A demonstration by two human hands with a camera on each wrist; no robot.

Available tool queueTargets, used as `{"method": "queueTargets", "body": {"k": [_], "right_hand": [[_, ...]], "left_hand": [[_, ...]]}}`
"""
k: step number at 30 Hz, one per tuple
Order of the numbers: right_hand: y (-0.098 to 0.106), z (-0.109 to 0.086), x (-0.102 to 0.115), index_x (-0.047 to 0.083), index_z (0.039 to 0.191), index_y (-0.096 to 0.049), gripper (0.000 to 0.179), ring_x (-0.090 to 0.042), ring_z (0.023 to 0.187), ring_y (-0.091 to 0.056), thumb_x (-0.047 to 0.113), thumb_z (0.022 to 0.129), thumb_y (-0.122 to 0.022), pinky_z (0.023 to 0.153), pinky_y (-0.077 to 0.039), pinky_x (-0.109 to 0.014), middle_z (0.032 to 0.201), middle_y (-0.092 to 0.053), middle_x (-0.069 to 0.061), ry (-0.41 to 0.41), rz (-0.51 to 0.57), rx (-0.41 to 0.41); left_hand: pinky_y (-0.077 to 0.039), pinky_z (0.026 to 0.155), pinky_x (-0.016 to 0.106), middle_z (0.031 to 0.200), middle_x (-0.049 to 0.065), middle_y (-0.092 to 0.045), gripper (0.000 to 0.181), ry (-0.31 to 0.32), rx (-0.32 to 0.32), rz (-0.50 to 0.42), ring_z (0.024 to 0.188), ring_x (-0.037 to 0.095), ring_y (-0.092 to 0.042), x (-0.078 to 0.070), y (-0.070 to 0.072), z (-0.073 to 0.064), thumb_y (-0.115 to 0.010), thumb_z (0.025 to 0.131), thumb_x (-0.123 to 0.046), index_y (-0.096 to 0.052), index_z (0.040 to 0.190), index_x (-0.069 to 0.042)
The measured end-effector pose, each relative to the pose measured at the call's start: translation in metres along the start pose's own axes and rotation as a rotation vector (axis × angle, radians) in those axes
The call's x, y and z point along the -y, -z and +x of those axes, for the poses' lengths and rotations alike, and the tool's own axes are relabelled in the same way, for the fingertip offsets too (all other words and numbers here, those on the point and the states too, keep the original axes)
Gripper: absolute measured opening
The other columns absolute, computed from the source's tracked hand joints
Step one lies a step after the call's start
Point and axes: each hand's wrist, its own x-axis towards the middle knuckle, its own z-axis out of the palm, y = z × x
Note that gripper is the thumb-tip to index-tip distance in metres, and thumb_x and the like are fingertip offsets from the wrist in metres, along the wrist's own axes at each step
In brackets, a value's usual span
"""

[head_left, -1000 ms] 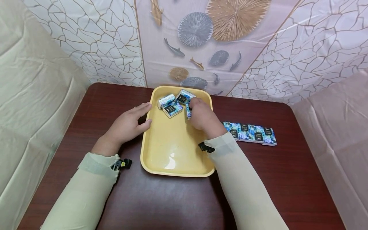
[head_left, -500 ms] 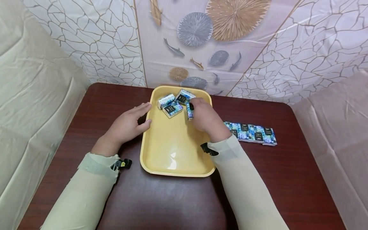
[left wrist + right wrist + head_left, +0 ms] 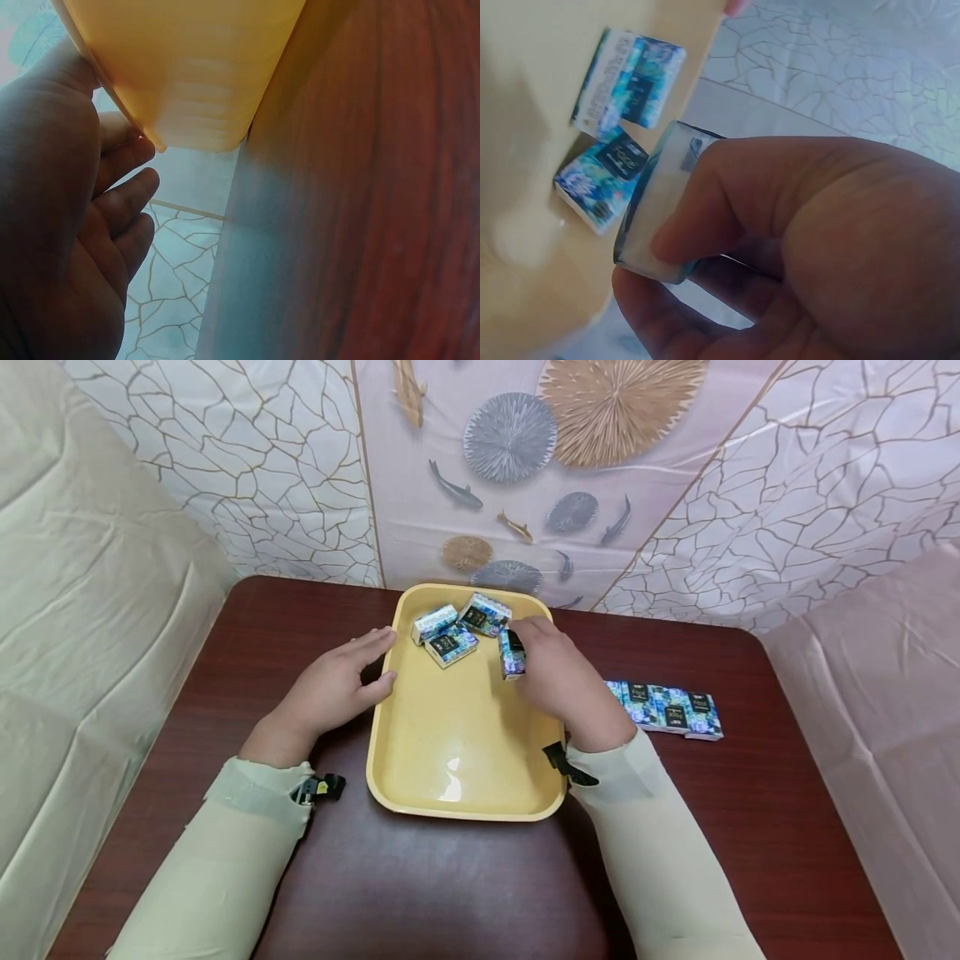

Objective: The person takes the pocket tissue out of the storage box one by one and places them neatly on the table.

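Note:
My right hand [image 3: 562, 681] pinches a tissue pack [image 3: 512, 655] with a blue floral wrapper and black label, over the right back part of a yellow tray [image 3: 457, 727]. In the right wrist view the thumb lies on the pale back of this tissue pack [image 3: 654, 217], with fingers on the other side. Three similar packs [image 3: 452, 645] lie loosely at the tray's back left, one leaning on another. My left hand [image 3: 322, 689] touches the tray's left rim, thumb and fingers apart. In the left wrist view the fingertips [image 3: 139, 154] rest against the rim.
To the right of the tray, several packs [image 3: 667, 708] lie in a tight row on the dark red-brown table [image 3: 772, 827]. My right wrist hides the row's left end. A patterned cloth [image 3: 300, 468] hangs behind the table's back edge, with pale cloth at both sides.
My right hand has moved slightly right with the tissue pack, away from the other packs in the tray. It now covers more of the row. My left hand stays on the rim.

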Motion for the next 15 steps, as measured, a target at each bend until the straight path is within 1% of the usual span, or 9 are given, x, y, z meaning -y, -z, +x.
{"method": "queueTargets", "body": {"k": [4, 10, 15], "right_hand": [[0.006, -0.009, -0.002, 0.004, 0.159, -0.042, 0.077, -0.033, 0.147, -0.046, -0.003, 0.085, -0.061, 0.118, -0.046, -0.048, 0.16, -0.043, -0.014, 0.004, -0.001, -0.004], [0.012, -0.02, -0.006, 0.004, 0.157, -0.043, 0.075, -0.029, 0.143, -0.048, -0.003, 0.085, -0.063, 0.116, -0.048, -0.048, 0.157, -0.045, -0.013, 0.002, 0.002, 0.002], [0.016, -0.03, -0.01, 0.003, 0.158, -0.042, 0.077, -0.028, 0.143, -0.048, -0.005, 0.085, -0.063, 0.114, -0.05, -0.049, 0.159, -0.043, -0.013, -0.012, 0.009, 0.029]], "left_hand": [[-0.036, 0.127, 0.05, 0.168, -0.003, -0.041, 0.068, -0.006, -0.009, 0.001, 0.157, 0.023, -0.039, 0.001, 0.0, 0.0, -0.062, 0.102, -0.047, -0.042, 0.162, -0.021], [-0.037, 0.127, 0.05, 0.168, -0.003, -0.042, 0.068, -0.018, -0.018, -0.003, 0.156, 0.024, -0.04, 0.001, -0.001, 0.0, -0.062, 0.102, -0.047, -0.043, 0.162, -0.02], [-0.036, 0.127, 0.05, 0.168, -0.003, -0.041, 0.069, -0.014, -0.01, -0.003, 0.157, 0.023, -0.039, 0.002, -0.001, 0.001, -0.062, 0.102, -0.047, -0.042, 0.162, -0.021]]}}
